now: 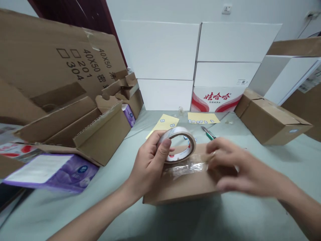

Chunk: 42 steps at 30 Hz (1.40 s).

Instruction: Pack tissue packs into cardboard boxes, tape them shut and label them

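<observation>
My left hand (150, 160) is closed around a roll of clear tape (181, 147), thumb on its outer rim, holding it just above a small brown cardboard box (180, 189) in the middle of the table. A strip of clear tape (187, 167) runs from the roll across the box top. My right hand (233, 167) rests on the right part of the box, fingers pinched on the free end of the strip; it is blurred by motion.
An open cardboard box (100, 134) and a large flattened carton (55, 63) stand at the left, a purple packet (52, 172) in front. Two yellow sheets (202, 117) and a green-handled cutter (208, 133) lie behind. A closed brown box (268, 117) sits right; white boxes (195, 63) line the back.
</observation>
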Tool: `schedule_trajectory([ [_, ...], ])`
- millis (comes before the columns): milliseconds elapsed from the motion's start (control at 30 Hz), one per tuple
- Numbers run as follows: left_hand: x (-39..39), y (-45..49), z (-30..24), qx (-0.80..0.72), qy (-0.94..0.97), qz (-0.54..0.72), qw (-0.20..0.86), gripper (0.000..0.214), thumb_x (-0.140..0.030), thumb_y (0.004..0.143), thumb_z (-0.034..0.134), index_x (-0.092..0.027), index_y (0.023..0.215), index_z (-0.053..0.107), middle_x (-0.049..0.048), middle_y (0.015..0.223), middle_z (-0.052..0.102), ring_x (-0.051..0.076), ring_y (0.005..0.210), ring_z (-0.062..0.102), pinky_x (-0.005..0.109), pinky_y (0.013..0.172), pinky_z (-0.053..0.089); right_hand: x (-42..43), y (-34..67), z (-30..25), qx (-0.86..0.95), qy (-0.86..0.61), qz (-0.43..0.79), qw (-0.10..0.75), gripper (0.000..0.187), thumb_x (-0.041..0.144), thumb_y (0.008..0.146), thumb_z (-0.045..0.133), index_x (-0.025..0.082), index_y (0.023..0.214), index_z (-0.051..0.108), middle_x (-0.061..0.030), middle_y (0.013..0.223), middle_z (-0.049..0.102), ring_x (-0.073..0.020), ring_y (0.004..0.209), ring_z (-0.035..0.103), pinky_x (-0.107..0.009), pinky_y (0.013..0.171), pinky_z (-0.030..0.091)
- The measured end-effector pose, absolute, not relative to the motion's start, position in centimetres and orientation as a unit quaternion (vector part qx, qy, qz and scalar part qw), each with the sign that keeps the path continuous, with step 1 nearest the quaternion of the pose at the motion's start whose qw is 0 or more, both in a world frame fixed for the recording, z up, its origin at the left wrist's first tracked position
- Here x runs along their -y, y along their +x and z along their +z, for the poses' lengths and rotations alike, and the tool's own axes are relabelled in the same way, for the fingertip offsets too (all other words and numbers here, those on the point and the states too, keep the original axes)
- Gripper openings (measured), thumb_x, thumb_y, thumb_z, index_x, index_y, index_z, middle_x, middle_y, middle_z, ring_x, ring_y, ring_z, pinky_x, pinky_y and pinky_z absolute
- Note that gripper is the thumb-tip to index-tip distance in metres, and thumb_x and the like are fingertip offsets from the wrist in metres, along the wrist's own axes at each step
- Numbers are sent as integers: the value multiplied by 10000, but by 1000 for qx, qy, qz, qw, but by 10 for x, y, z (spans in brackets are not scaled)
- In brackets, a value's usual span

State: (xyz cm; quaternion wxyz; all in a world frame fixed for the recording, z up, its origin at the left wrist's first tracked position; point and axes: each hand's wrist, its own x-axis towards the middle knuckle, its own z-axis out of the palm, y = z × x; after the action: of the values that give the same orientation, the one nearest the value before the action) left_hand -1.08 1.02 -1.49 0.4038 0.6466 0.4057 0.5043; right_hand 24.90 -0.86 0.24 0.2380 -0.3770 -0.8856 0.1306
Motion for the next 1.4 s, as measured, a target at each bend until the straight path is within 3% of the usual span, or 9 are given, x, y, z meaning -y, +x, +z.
schedule_trajectory([
  [67, -10, -12, -16, -388, 638, 514, 422, 307, -510, 946, 542, -240, 1051, 643, -16, 882, 600, 96, 633, 505, 210, 733, 547, -17, 281, -7, 795, -508, 108, 314, 385, 551, 935, 531, 223, 827, 702, -88, 1040, 650, -226, 939, 629, -361, 796, 516],
  [133, -11, -12, -16, -372, 634, 519, 436, 262, -470, 934, 570, -230, 1016, 635, -17, 894, 594, 97, 655, 508, 216, 773, 554, -45, 304, -32, 696, -650, 90, 292, 300, 455, 938, 559, 186, 933, 691, -105, 1017, 681, -240, 932, 648, -371, 788, 522],
  [200, -12, -12, -16, -367, 625, 522, 449, 242, -454, 924, 584, -220, 973, 616, -24, 842, 565, 104, 676, 517, 221, 780, 550, -67, 313, -65, 673, -687, 94, 258, 285, 396, 899, 644, 125, 973, 687, -109, 895, 693, -231, 800, 660, -382, 727, 536],
  [367, -16, -13, -16, -397, 627, 487, 459, 307, -509, 937, 540, -220, 1041, 564, -24, 791, 551, 141, 764, 565, 234, 718, 486, -94, 305, -121, 650, -711, 60, 261, 267, 390, 956, 606, 157, 1082, 640, -41, 1021, 672, -151, 837, 653, -336, 747, 563],
  [533, -20, -14, -18, -394, 629, 476, 471, 265, -468, 964, 487, -220, 1054, 519, -22, 796, 551, 150, 771, 545, 280, 730, 447, -76, 327, -87, 670, -654, -35, 348, 269, 433, 924, 532, 190, 1032, 571, -22, 784, 631, -182, 622, 588, -346, 595, 526],
  [667, -20, -13, -21, -386, 630, 486, 467, 225, -424, 979, 451, -219, 1051, 508, -19, 815, 539, 152, 785, 538, 304, 758, 444, -40, 327, -31, 767, -522, -106, 358, 132, 323, 876, 556, 261, 992, 565, -39, 949, 690, -242, 900, 669, -506, 1008, 456],
  [733, -20, -13, -22, -383, 626, 492, 468, 223, -420, 982, 442, -225, 1072, 504, -19, 822, 540, 154, 796, 543, 310, 770, 448, -27, 312, -12, 833, -421, -169, 316, 167, 193, 863, 559, 264, 1012, 583, -43, 971, 700, -234, 934, 667, -517, 1080, 395],
  [967, -18, -13, -21, -381, 624, 497, 467, 204, -405, 979, 428, -220, 1042, 488, -20, 819, 525, 157, 795, 531, 325, 778, 440, -39, 268, -2, 891, -249, -310, 220, 243, 32, 865, 541, 140, 1080, 580, -150, 914, 677, -275, 877, 612, -481, 871, 507],
  [1400, -17, -12, -20, -355, 599, 527, 488, 166, -381, 976, 468, -235, 1039, 514, -61, 727, 463, 96, 611, 451, 255, 650, 452, -54, 262, -14, 888, -288, -307, 185, 221, 61, 925, 486, 161, 1093, 589, -121, 934, 688, -245, 852, 575, -385, 762, 463],
])
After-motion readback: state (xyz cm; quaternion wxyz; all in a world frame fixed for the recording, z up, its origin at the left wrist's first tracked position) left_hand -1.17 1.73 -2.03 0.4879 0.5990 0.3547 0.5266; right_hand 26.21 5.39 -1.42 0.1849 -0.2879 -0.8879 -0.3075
